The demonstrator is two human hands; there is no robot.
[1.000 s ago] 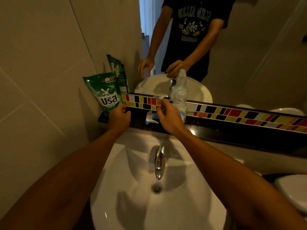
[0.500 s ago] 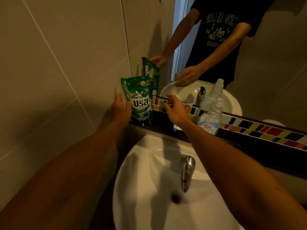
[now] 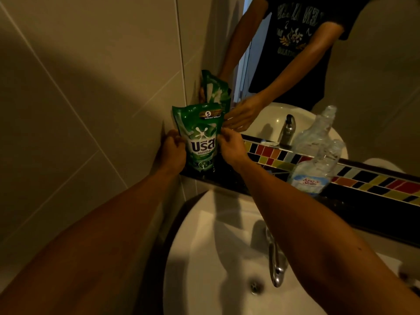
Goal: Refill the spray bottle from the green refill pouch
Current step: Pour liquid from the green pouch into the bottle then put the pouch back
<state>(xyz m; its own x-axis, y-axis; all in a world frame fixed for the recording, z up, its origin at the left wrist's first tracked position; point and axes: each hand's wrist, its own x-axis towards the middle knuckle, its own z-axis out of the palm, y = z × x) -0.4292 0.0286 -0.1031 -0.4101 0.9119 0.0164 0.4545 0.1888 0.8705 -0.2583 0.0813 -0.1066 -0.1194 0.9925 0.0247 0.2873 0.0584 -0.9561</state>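
Note:
The green refill pouch stands upright on the dark ledge in the corner by the tiled wall. My left hand grips its left edge. My right hand holds its right edge with fingers pinched. A clear plastic bottle with a white and blue label stands on the same ledge to the right, its top bare with no spray head visible. The pouch's back shows in the mirror.
A white washbasin with a chrome tap and drain lies below the ledge. A strip of coloured tiles runs under the mirror. Beige wall tiles close the left side.
My right hand has moved left from the ledge's middle onto the pouch's right edge. My left hand has closed on its left edge. The view has swung left and closer.

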